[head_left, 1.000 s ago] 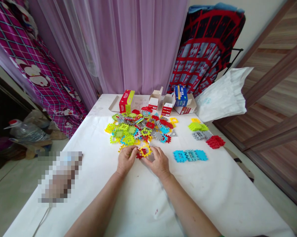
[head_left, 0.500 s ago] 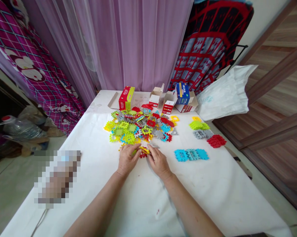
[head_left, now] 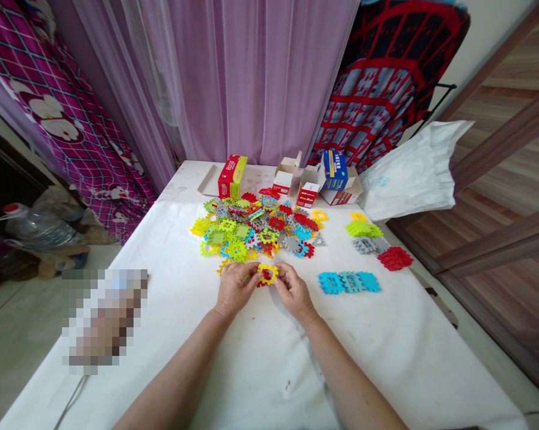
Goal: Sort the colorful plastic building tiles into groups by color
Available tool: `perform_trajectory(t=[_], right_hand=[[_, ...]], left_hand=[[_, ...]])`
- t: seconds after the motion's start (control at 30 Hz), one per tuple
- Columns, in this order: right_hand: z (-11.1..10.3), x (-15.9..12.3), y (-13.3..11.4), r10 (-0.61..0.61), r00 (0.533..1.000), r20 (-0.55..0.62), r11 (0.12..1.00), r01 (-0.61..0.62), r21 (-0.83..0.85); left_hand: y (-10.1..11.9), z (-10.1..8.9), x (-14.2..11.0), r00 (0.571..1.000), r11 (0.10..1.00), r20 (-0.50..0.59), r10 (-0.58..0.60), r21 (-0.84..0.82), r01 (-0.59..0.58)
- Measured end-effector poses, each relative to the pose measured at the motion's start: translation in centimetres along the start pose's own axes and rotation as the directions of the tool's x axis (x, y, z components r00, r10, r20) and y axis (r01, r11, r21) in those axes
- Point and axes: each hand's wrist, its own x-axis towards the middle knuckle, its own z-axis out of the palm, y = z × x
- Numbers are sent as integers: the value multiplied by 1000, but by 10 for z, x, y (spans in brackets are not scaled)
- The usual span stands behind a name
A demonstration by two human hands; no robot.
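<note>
A yellow toothed plastic tile (head_left: pixel 268 273) is pinched between both hands just above the white table (head_left: pixel 233 370). My left hand (head_left: pixel 234 289) grips its left side with curled fingers. My right hand (head_left: pixel 294 290) grips its right side the same way. A red tile shows just under the yellow one. Beyond the hands lies a loose heap of mixed coloured tiles (head_left: pixel 255 230) in yellow, green, red, blue and grey.
To the right lie sorted groups: joined blue tiles (head_left: pixel 350 282), a red stack (head_left: pixel 394 258), grey tiles (head_left: pixel 367 244), green tiles (head_left: pixel 362 229). Small cardboard boxes (head_left: pixel 231 175) stand at the far edge, a white bag (head_left: pixel 412 173) at the right. A blurred patch sits at the left edge.
The yellow tile, held edge-on half a second ago, now faces up flat between both hands. The view has shifted slightly, the hands staying at the same spot by the heap.
</note>
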Motion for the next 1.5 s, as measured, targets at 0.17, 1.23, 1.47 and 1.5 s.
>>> perform_trajectory(t=[0.17,1.23,1.47,1.5], right_hand=[[2,-1,-4,-143,988,-53,971,129,-203],[-187,228,108,334,926,177,486,-8,-874],[-180,239,111,344,914,214,485,22,-874],[-180,240,111,343,913,219,487,26,-873]], left_hand=[[1,1,1,996,994,-17,-87,-74,85],[-13,-2,2,977,991,-205,52,-112,-77],[-13,-2,1,984,993,-174,23,-110,-43],[-14,-2,1,985,993,-172,24,-112,-43]])
